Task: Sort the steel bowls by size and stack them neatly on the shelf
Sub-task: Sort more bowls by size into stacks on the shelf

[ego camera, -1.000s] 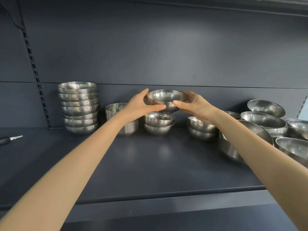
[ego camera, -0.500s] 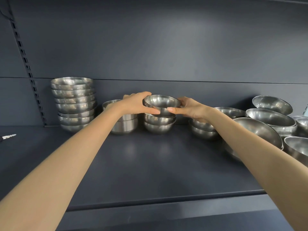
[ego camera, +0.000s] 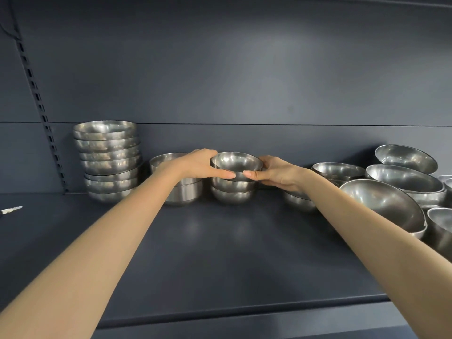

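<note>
A small steel bowl point(ego camera: 236, 162) sits on top of a stack of two like bowls point(ego camera: 232, 190) at the back middle of the dark shelf point(ego camera: 220, 253). My left hand point(ego camera: 199, 165) grips its left side and my right hand point(ego camera: 274, 173) grips its right side, thumbs meeting in front. A tall stack of medium bowls point(ego camera: 108, 160) stands at the back left. Beside it is a stack of straight-walled bowls point(ego camera: 182, 192), partly hidden by my left wrist.
Right of my hands lie a short stack of small bowls point(ego camera: 300, 200), a shallow bowl pile point(ego camera: 338, 171) and several large loose bowls point(ego camera: 386, 204) up to the right edge. A small white-tipped tool point(ego camera: 11, 210) lies at the far left. A slotted upright point(ego camera: 42, 113) runs up the back wall.
Both hands have lowered the small bowl from above the stack onto its two bowls. The view has shifted slightly.
</note>
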A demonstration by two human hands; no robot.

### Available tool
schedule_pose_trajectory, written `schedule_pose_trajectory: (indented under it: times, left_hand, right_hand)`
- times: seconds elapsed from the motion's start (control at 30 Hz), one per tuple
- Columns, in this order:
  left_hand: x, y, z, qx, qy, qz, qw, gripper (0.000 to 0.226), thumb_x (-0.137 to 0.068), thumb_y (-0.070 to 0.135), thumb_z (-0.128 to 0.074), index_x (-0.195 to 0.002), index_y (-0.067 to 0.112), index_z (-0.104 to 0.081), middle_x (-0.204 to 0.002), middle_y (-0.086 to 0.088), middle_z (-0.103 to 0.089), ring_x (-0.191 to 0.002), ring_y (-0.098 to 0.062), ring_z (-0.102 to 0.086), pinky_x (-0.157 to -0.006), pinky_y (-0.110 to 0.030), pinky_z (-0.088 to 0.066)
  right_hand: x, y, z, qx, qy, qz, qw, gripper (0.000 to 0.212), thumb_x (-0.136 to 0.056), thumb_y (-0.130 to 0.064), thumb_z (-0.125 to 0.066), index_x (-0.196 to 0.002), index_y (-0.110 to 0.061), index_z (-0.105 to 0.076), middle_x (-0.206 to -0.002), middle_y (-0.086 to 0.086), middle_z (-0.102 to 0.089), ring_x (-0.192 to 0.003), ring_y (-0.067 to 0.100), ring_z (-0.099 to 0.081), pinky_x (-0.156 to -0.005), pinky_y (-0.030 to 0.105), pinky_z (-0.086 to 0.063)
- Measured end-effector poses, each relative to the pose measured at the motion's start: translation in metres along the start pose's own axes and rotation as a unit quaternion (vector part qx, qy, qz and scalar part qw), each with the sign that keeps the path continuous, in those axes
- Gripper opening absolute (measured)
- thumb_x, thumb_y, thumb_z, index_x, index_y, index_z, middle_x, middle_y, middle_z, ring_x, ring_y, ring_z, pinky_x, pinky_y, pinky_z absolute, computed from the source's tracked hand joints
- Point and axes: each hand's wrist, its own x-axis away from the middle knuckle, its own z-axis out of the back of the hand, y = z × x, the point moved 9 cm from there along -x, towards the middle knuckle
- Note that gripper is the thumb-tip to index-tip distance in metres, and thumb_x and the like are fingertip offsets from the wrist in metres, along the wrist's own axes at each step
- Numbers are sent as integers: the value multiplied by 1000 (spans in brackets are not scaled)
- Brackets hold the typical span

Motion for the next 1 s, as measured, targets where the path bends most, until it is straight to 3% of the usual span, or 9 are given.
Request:
schedule_pose_trajectory:
  times: [0.2, 0.33, 0.43, 0.47, 0.57, 0.67, 0.73, 0.87, 1.0]
  left_hand:
    - [-2, -1, -5, -69, -33, 5, 997, 61, -68, 75, -64, -89, 18, -55, -89, 3, -58, -88, -16, -56, -80, -33, -46]
    - [1, 3, -3, -123, -22, 3, 992, 59, -73, 74, -58, -94, 19, -56, -91, 3, -57, -100, -23, -54, -86, -36, -41]
    - [4, 11, -5, -170, -1, -22, 985, 77, -80, 68, -56, -135, 15, -49, -134, -5, -51, -138, -23, -31, -111, -42, -19]
    - [6, 17, -4, -165, 14, -42, 985, 78, -81, 64, -58, -141, 16, -44, -142, -6, -47, -141, -21, -26, -114, -41, -12]
    - [13, 27, 1, -127, 52, -86, 987, 61, -83, 54, -64, -135, 24, -53, -132, -1, -59, -123, -20, -47, -110, -30, -14]
    - [22, 35, 2, -105, 76, -118, 984, 29, -85, 44, -68, -107, 26, -72, -106, 9, -69, -86, -5, -50, -87, -22, -21]
    - [24, 36, 2, -90, 81, -128, 984, 18, -85, 40, -69, -95, 27, -74, -96, 10, -70, -86, -6, -53, -85, -23, -24]
    - [21, 29, -3, -40, 69, -125, 989, 10, -85, 29, -71, -89, 21, -75, -87, 7, -69, -89, -12, -60, -82, -31, -45]
    - [21, 36, -3, -36, 82, -132, 987, 11, -85, 23, -72, -90, 14, -75, -81, 5, -66, -84, -16, -61, -76, -28, -44]
  right_hand:
    - [-5, 7, -2, 17, -6, -7, 1000, 48, -84, -20, -73, -127, -6, -56, -125, 8, -64, -118, 18, -59, -106, 34, -43]
    - [-2, 3, -7, 11, -12, -14, 1000, 44, -87, -14, -68, -128, -6, -54, -125, 6, -64, -107, 10, -61, -81, 17, -49]
    - [-1, 5, -5, 6, -4, -24, 1000, 43, -87, -14, -68, -128, -7, -55, -124, 3, -63, -104, 5, -60, -78, 15, -47]
    - [-1, 6, -4, 8, -2, -27, 1000, 44, -87, -15, -68, -128, -7, -55, -125, 3, -63, -106, 6, -60, -80, 16, -46]
    - [1, 4, -3, 17, 3, -34, 999, 47, -87, -18, -69, -129, -7, -54, -125, 1, -62, -104, 2, -58, -77, 14, -46]
    - [5, 4, -2, 15, 14, -39, 999, 47, -86, -19, -69, -129, -9, -52, -118, -4, -62, -100, -1, -56, -76, 13, -45]
    - [7, 6, -3, 9, 15, -41, 999, 48, -86, -20, -70, -129, -10, -52, -118, -5, -61, -103, 1, -56, -78, 15, -44]
    - [8, 10, -2, -6, 23, -44, 999, 50, -84, -20, -72, -129, -11, -52, -124, 0, -61, -108, 4, -56, -77, 15, -45]
    - [10, 9, 0, -10, 35, -44, 998, 53, -82, -21, -74, -129, -9, -52, -119, -1, -61, -118, 11, -53, -94, 24, -41]
